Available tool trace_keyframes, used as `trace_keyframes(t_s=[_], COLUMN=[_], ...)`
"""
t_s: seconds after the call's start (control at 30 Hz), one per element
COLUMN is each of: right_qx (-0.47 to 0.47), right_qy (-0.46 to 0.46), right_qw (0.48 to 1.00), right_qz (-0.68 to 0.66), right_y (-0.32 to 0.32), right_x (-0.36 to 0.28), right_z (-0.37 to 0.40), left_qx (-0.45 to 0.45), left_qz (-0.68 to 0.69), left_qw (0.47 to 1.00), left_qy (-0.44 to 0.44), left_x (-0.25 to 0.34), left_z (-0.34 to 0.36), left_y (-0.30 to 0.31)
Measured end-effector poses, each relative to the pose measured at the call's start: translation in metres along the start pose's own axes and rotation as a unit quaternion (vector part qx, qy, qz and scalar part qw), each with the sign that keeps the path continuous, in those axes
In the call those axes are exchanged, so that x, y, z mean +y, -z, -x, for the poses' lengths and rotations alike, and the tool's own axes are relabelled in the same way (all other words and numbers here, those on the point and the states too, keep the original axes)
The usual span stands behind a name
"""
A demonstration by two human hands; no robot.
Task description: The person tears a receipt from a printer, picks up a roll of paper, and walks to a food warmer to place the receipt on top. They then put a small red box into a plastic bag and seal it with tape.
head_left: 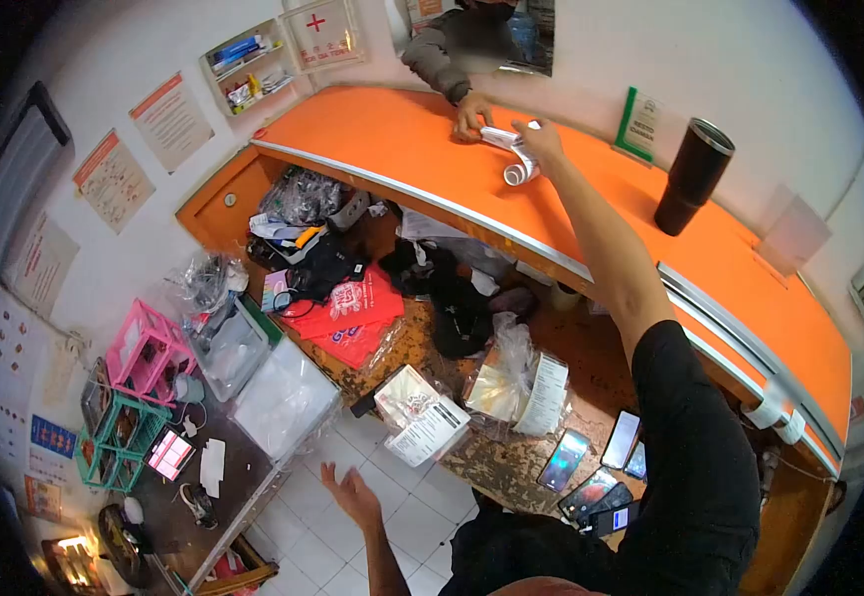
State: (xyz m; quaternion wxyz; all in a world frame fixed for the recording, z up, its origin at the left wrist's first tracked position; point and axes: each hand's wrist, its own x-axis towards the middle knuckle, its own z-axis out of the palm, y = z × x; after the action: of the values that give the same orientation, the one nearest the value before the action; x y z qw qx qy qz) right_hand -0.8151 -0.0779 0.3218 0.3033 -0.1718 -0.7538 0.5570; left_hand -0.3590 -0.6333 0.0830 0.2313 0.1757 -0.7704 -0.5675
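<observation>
My right hand point(543, 144) stretches over the orange counter point(372, 124), its fingers closed on a white paper slip point(519, 173) whose lower end curls into a roll. Across the counter, another person's hand point(471, 114) touches the far end of the same white paper. Low in the view, my left hand point(354, 497) hangs above the tiled floor with fingers spread, holding nothing. Nearest to it is a plastic-wrapped food package point(412, 397) with a printed label point(429, 434). A second bagged package point(506, 382) with a paper label lies to its right.
A black tumbler point(693, 177) and a green-framed sign point(637, 124) stand on the counter. Several phones point(564, 460) lie on the worn lower desk. A red bag point(352, 308) and dark cloth items fill the shelf. Pink point(149, 348) and green point(119, 442) baskets stand at left.
</observation>
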Motion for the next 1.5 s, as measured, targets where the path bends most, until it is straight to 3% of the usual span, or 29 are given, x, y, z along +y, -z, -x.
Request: trace_keyframes(t_s=[0.1,0.2,0.27,0.33,0.37,0.43,0.47,0.57,0.63,0.7,0.83,1.07,1.3,1.5], right_qx=[0.090,-0.068,-0.147,-0.170,-0.144,-0.085,-0.075,-0.102,-0.138,-0.245,-0.220,-0.171,-0.070,-0.200], right_qy=[0.005,0.007,0.047,0.152,0.153,0.129,0.098,0.043,0.084,-0.060,-0.157,-0.175,-0.185,-0.159], right_qw=[0.996,0.995,0.988,0.973,0.977,0.988,0.992,0.982,0.979,0.961,0.947,0.954,0.966,0.963], right_qz=[0.024,-0.066,-0.012,0.039,0.028,0.020,-0.011,-0.155,-0.121,-0.112,-0.173,-0.176,-0.168,-0.084], right_y=[0.022,0.055,0.081,0.104,0.117,0.148,0.166,0.221,0.260,0.302,0.353,0.438,0.504,0.566], right_x=[-0.012,-0.078,-0.116,-0.118,-0.125,-0.130,-0.130,-0.109,-0.098,-0.080,-0.047,-0.005,0.024,0.033], right_z=[0.016,0.116,0.206,0.274,0.307,0.349,0.361,0.394,0.422,0.449,0.516,0.611,0.652,0.667], left_qx=[-0.097,-0.275,-0.323,-0.363,-0.377,-0.514,-0.491,-0.531,-0.523,-0.515,-0.550,-0.571,-0.531,-0.443], left_qz=[0.124,0.195,0.173,0.152,0.164,0.119,0.094,0.269,0.377,0.444,0.494,0.502,0.507,0.465], left_qw=[0.986,0.933,0.886,0.864,0.857,0.835,0.844,0.797,0.763,0.730,0.654,0.614,0.644,0.726], left_qy=[-0.063,-0.123,-0.286,-0.314,-0.310,-0.159,-0.193,-0.098,0.028,0.073,0.159,0.213,0.215,0.244], left_x=[0.108,0.195,0.272,0.321,0.332,0.335,0.332,0.327,0.340,0.338,0.341,0.334,0.318,0.295], left_z=[-0.007,0.000,0.005,0.015,0.023,0.037,0.049,0.083,0.105,0.122,0.164,0.239,0.309,0.328], left_y=[-0.057,-0.103,-0.135,-0.165,-0.180,-0.196,-0.204,-0.220,-0.222,-0.227,-0.229,-0.229,-0.226,-0.228])
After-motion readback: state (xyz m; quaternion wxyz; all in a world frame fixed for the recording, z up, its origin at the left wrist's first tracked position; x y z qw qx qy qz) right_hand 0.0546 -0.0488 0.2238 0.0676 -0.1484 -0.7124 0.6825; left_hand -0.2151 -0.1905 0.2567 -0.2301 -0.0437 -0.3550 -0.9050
